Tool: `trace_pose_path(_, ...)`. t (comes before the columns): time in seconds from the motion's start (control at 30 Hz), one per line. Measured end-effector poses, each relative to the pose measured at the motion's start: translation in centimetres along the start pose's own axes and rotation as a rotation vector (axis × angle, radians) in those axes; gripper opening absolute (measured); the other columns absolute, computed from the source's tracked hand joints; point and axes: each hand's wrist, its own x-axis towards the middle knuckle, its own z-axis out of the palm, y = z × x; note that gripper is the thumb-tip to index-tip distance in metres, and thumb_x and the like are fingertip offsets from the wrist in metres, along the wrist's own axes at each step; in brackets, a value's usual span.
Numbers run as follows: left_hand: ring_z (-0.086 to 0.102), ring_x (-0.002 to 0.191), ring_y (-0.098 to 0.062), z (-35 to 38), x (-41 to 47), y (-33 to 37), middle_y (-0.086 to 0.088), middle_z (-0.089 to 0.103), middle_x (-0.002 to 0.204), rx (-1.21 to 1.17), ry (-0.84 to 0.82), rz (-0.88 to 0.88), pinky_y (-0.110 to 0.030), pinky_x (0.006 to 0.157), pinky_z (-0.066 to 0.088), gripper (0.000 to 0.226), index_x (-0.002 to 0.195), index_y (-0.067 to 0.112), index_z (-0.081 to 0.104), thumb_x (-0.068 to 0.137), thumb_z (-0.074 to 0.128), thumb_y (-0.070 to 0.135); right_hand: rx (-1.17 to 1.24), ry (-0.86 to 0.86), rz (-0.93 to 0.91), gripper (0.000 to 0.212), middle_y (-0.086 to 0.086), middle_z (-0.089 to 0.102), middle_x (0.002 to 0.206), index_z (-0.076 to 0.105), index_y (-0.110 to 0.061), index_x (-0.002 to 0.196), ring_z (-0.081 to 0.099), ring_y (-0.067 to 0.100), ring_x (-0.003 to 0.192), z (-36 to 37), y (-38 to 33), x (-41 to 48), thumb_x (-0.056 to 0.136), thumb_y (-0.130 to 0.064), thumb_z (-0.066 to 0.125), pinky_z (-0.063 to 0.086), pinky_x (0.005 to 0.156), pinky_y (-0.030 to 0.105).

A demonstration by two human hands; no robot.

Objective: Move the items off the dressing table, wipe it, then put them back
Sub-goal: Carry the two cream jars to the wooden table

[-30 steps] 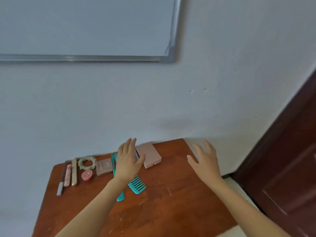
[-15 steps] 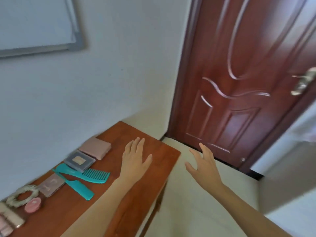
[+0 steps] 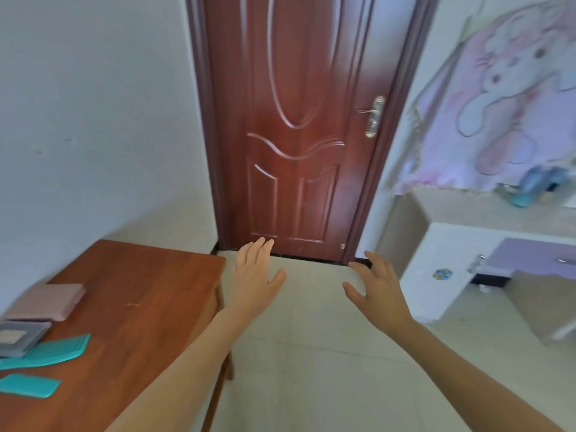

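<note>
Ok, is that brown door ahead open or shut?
Shut. The door sits flush inside its frame on both sides, and no gap shows beside its handle.

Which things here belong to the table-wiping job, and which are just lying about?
Job: dressing table, pink case, grey compact, far teal comb, near teal comb, left hand and right hand, both empty.
Lying about: red-brown door, bunny cloth, white cabinet.
</note>
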Motion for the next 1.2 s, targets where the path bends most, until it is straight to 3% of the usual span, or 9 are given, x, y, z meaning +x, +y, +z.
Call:
trace_pose_path(0.17,0.016,0.139,-0.023,5.4,-4.1,9.8,-0.004,0.029,0.149,-0.100,-0.023,0.069,-0.032,0.113,0.011,0.057,0.141,0.012,0.030,0.090,0.050,0.029,-0.009,0.087,0.079,0.037,0.027,0.046,0.130,0.061,0.000,0.112,0.036,0.043,0.128,-6.5,7.6,-6.9,0.079,-0.016,0.069,0.032,0.103,0.048)
trace_pose_path(0.33,0.017,0.139,-0.021,11.6,-9.2,19.9,-0.003,0.027,0.151,-0.154,-0.185,0.183,-0.033,0.112,0.014,0.058,0.142,0.015,0.029,0.090,0.049,0.032,-0.081,0.091,0.203,0.041,0.020,0.037,0.141,0.056,-0.006,0.122,0.025,0.033,0.136,-12.3,15.2,-14.8,0.085,-0.024,0.062,0.023,0.110,0.040)
trace_pose_path(0.47,0.025,0.133,-0.023,14.8,-11.8,27.1,-0.004,0.036,0.145,-0.221,-0.234,0.290,-0.029,0.105,0.021,0.053,0.137,0.012,0.036,0.089,0.053,0.029,-0.147,0.119,0.339,0.043,0.017,0.042,0.137,0.054,-0.009,0.124,0.029,0.031,0.134,-16.9,20.3,-21.1,0.085,-0.027,0.061,0.027,0.107,0.039)
trace_pose_path(0.67,0.026,0.132,-0.024,18.0,-13.4,33.8,-0.004,0.038,0.143,-0.248,-0.282,0.437,-0.029,0.107,0.021,0.050,0.135,0.011,0.038,0.090,0.053,0.029,-0.234,0.146,0.480,0.048,0.008,0.047,0.135,0.048,-0.016,0.130,0.032,0.025,0.131,-21.4,26.0,-27.6,0.087,-0.033,0.058,0.029,0.104,0.035)
trace_pose_path(0.9,0.025,0.132,-0.025,20.0,-10.2,38.6,-0.004,0.041,0.141,-0.310,-0.243,0.487,-0.030,0.105,0.023,0.050,0.136,0.010,0.038,0.090,0.054,0.024,-0.241,0.174,0.461,0.053,0.005,0.043,0.137,0.040,-0.019,0.135,0.033,0.024,0.129,-24.5,29.8,-27.3,0.087,-0.034,0.056,0.027,0.105,0.033)
trace_pose_path(1.2,0.024,0.133,-0.026,25.1,-0.4,43.4,-0.006,0.040,0.142,-0.310,-0.186,0.479,-0.038,0.106,0.027,0.051,0.136,0.010,0.037,0.090,0.053,0.026,-0.280,0.221,0.369,0.051,0.009,0.044,0.135,0.043,-0.016,0.133,0.035,0.027,0.128,-27.9,36.9,-18.2,0.086,-0.029,0.059,0.026,0.105,0.032)
